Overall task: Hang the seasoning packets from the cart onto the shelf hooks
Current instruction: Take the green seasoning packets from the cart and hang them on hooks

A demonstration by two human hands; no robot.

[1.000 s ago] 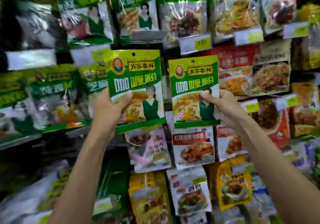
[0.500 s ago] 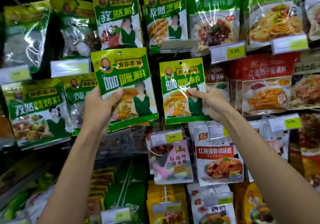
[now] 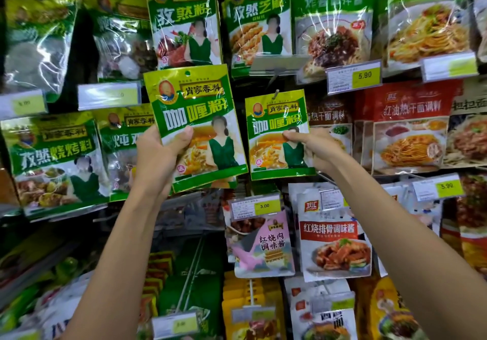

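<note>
Two green curry packets are raised before the shelf. The left hand grips the nearer packet, tilted. The right hand pinches the farther packet, whose hole sits at a hook tip.

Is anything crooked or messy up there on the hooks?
Mostly tidy. The curry packet in the left hand tilts and isn't on a hook yet. The one in the right hand sits straighter, its hole at the hook tip.

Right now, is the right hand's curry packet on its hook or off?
On. The hook tip pokes through the top hole of the right packet, with the right hand pinching it.
</note>
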